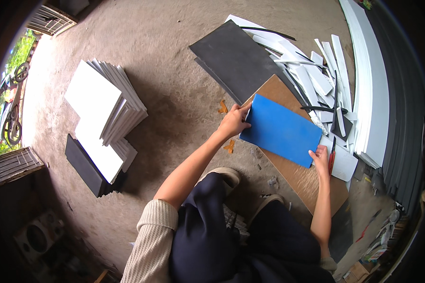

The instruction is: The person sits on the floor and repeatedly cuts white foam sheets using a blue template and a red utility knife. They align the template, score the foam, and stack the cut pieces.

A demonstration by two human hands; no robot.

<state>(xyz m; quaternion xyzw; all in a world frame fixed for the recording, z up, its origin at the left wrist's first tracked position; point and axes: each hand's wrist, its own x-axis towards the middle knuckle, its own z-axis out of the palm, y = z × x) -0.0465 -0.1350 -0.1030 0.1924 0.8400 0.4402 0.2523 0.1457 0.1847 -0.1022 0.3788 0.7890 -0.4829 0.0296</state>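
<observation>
A flat blue rectangular sheet is held between my two hands, tilted above a brown board. My left hand grips its left end, thumb on the blue face and fingers partly behind the edge. At the lower right corner, my right hand pinches the sheet with the thumb on top. Right beside that hand lies a tool with red handles. A dark grey sheet rests beyond the brown board, partly under it.
White and black offcut strips are heaped at the upper right. Stacked white sheets and black sheets stand on the concrete floor at left. Long white boards and dark boards line the right side. Orange scraps lie near my shoes.
</observation>
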